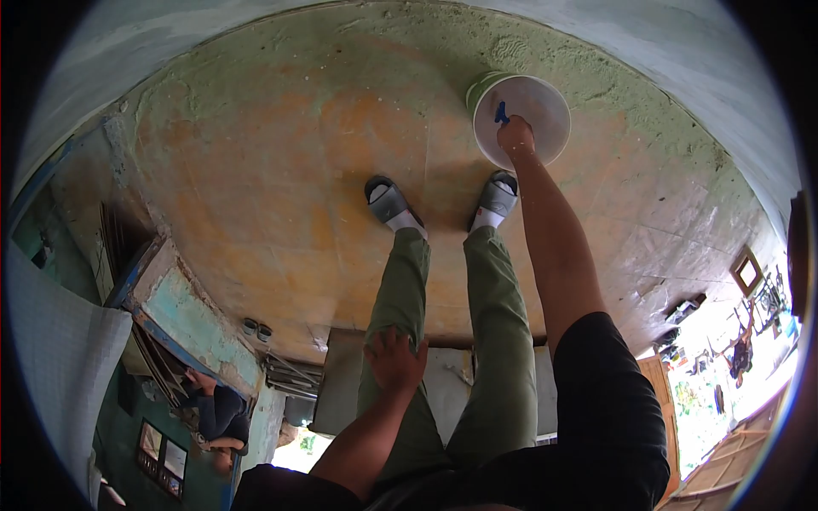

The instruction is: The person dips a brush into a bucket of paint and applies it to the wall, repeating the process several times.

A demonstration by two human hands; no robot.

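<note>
My right hand (516,136) reaches down into a bucket (547,111) with a white inside and a green outer wall. Its fingers are closed around a small blue tool (501,111), whose exact kind I cannot make out. How much the bucket contains is hard to tell. My left hand (396,359) lies on my leg near the knee, on the green trousers (403,285), its fingers spread and holding nothing.
My feet in grey sandals (388,200) stand on a stained tiled floor (298,170). A pale wall (596,30) curves beyond the bucket. Behind me are a grey bench-like surface (341,375) and a pair of shoes (256,330). A person (223,417) is at lower left.
</note>
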